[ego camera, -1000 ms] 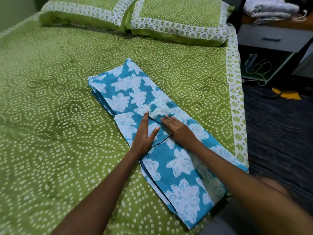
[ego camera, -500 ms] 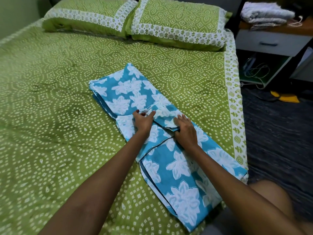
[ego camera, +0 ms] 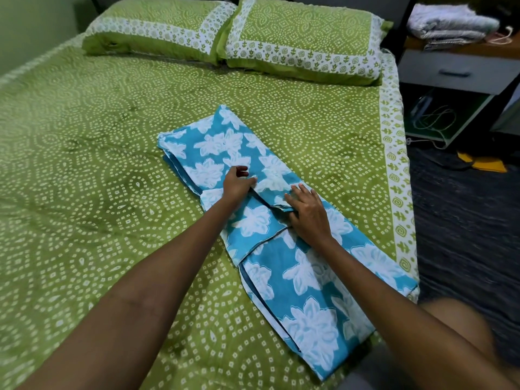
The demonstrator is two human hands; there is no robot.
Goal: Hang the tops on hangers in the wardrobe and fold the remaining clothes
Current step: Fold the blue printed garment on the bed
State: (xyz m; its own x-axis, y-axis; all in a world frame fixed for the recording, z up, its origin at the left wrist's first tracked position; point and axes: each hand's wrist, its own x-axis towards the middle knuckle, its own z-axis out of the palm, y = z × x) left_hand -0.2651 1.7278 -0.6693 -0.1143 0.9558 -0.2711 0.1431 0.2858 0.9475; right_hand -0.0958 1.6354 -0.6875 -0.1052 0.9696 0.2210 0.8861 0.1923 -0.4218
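A blue garment with white flowers [ego camera: 298, 266] lies folded into a long strip on the green bed [ego camera: 84, 192], running from the middle toward the near right corner. My left hand [ego camera: 237, 182] sits on its middle with fingers curled, pinching a fold edge of the cloth. Just to the right, my right hand [ego camera: 308, 213] lies flat on the garment with fingers spread, pressing the same fold down. Its thumb is partly hidden at the fold's edge.
Two green pillows [ego camera: 304, 38] lie at the head of the bed. A bedside table [ego camera: 461, 71] with folded pale cloth [ego camera: 450, 23] on top stands at the right, cables on its lower shelf. Dark floor [ego camera: 464, 220] runs along the bed's right edge.
Both hands have slid up the garment away from me. My left hand went from flat to curled on the fold edge; the right hand stays flat on the cloth.
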